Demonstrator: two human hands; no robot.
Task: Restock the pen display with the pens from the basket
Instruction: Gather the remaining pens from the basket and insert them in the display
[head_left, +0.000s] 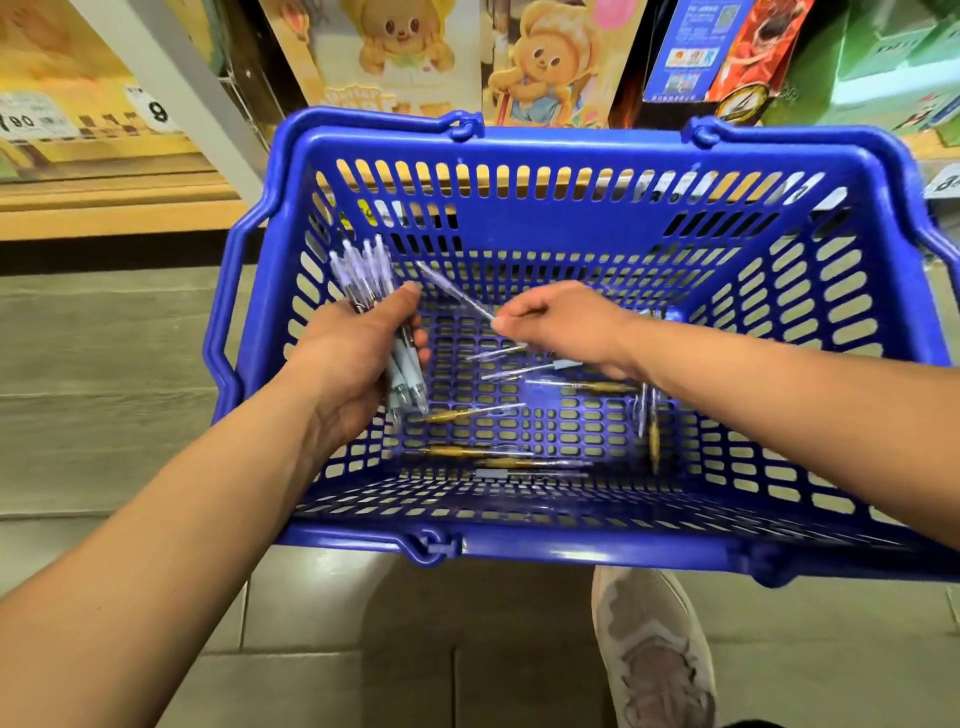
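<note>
Bright even light, wide-angle edge distortion

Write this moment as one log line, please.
left hand: holds pen bundle | right hand: pinches single pen | basket: loose pens inside

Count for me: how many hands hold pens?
2. The left hand grips a bunch of clear plastic pens by the blue plastic basket's left wall; the right hand pinches one clear pen.
</note>
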